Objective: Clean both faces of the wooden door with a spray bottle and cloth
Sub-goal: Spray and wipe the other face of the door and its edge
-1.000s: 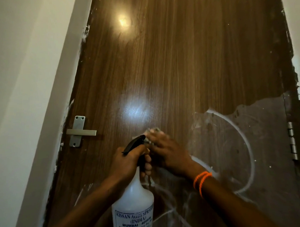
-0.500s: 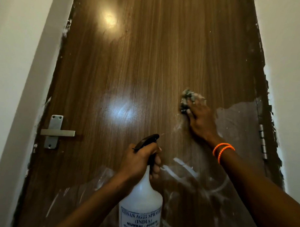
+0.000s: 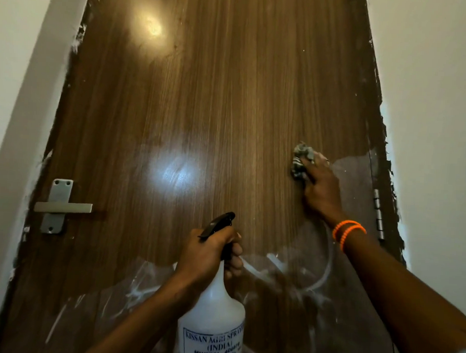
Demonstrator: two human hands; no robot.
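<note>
Clearly, the right hand [image 3: 320,184] presses a bunched cloth [image 3: 301,161] against the wooden door [image 3: 215,117], while left-hand fingers [image 3: 234,251] curl round the spray bottle [image 3: 212,307] neck. Pale film remains below; dry wiping could smear it.

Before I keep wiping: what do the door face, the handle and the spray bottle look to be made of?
Door: wood or wood-look laminate, glossy; straight grain lines, bright light reflections.
Handle: brushed silvery metal, likely steel; matte grey sheen, screw holes.
Spray bottle: translucent white plastic with a black plastic trigger head.
</note>
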